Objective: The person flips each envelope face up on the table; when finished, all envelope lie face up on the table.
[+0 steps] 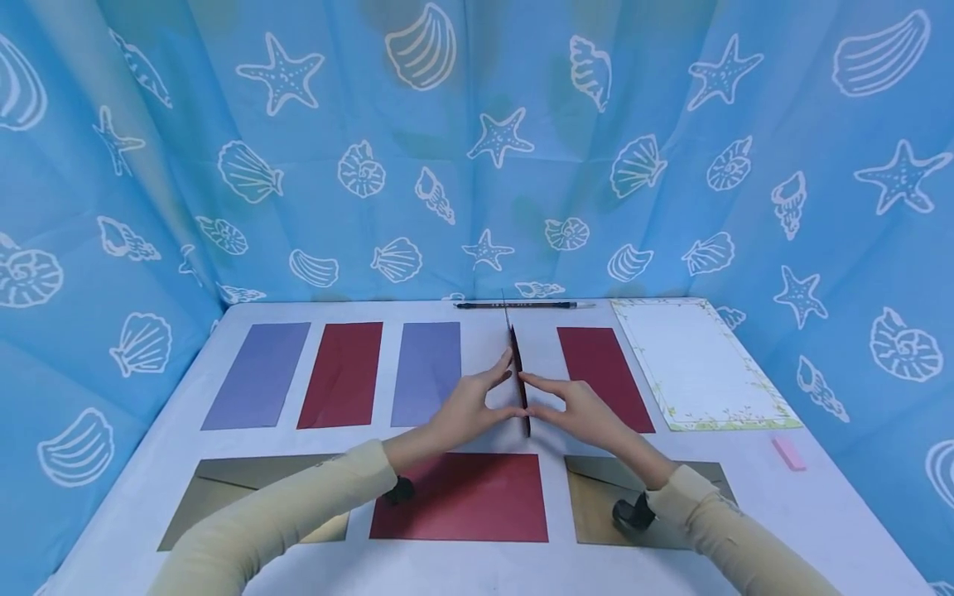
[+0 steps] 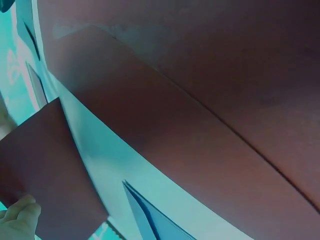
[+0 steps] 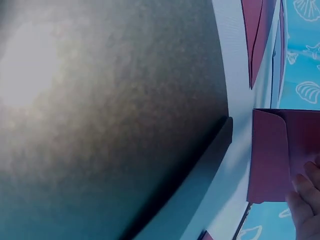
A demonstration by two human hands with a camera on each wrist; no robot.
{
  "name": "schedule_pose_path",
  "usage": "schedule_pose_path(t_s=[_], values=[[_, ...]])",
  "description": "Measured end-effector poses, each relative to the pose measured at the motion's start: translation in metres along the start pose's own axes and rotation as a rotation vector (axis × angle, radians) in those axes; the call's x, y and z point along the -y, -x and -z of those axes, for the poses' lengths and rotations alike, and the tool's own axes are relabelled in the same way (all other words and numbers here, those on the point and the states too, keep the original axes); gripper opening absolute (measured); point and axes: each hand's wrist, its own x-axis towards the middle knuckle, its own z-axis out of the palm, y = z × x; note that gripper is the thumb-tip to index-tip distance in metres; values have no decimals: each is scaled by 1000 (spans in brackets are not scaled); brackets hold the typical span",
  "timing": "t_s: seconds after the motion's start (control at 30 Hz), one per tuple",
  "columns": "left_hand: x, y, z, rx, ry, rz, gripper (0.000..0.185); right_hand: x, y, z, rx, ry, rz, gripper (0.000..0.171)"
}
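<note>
A dark red envelope [image 1: 519, 372] stands upright on its edge above the middle of the white table [image 1: 835, 497], seen edge-on in the head view. My left hand [image 1: 501, 385] pinches it from the left with thumb and fingertips. My right hand [image 1: 538, 396] pinches it from the right the same way. In the left wrist view the envelope [image 2: 45, 170] shows flat-on, with my fingertips [image 2: 17, 220] at its lower corner. In the right wrist view the envelope [image 3: 277, 155] shows its flap fold, and my fingers [image 3: 305, 200] lie on its face.
Behind the hands lie narrow sheets: purple [image 1: 257, 374], red [image 1: 341, 374], purple [image 1: 426, 372], red [image 1: 604, 377]. A floral letter sheet [image 1: 701, 364], a pen [image 1: 522, 305] and a pink eraser [image 1: 788, 453] are at the right. In front lie a gold envelope [image 1: 246, 497], a red envelope [image 1: 462, 497] and another gold envelope [image 1: 596, 497].
</note>
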Motion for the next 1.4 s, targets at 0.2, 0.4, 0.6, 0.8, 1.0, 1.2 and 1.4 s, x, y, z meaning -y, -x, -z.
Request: schedule_pose_path(t_s=[0.2,0.4,0.6,0.8,1.0,1.2,1.4], values=[[4,7,7,27,78,79,88,-2,-3,-2,76,15,10,56],[8,14,12,11,64,101,87,-3,-5,-1,56,0,21,59],[10,19,13,29,98,131,83,-6,-6,-3,76,-69,-56,53],[12,23,12,40,118,154,81,-7,-3,-2,121,-65,-78,50],[13,24,11,59,109,181,77,-8,-1,0,154,1,-95,48],[18,23,12,125,68,223,74,-8,1,1,187,36,-97,46],[27,22,13,184,-7,265,70,-9,1,0,197,84,-87,45]])
